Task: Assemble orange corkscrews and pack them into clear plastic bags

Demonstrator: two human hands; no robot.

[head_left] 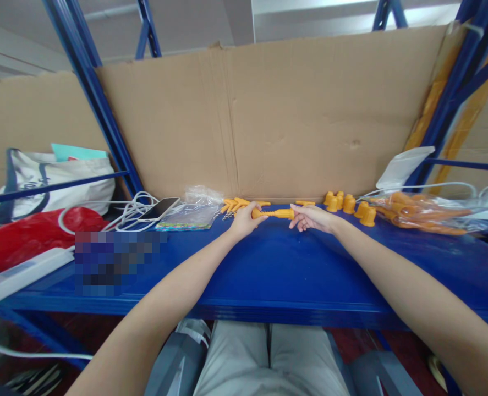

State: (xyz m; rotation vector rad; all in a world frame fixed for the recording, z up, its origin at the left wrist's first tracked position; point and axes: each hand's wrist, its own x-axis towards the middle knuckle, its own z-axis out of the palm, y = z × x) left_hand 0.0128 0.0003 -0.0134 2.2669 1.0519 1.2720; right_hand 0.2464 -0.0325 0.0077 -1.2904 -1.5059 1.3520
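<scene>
Above the blue tabletop, near its back, both hands meet on an orange plastic piece with a narrow ribbed middle. My left hand is closed around its left end. My right hand pinches the wider right end between thumb and forefinger, its other fingers curled loosely. Just behind my left hand lie several pointed orange parts with small metal chains or hooks. Another slim orange part lies behind my right hand. Further right, several orange cup-shaped caps stand in a group.
A clear bag of orange parts lies at the right. On the left are a phone, white cables, a flat plastic packet, a red bag and a tote bag. A cardboard panel closes the back.
</scene>
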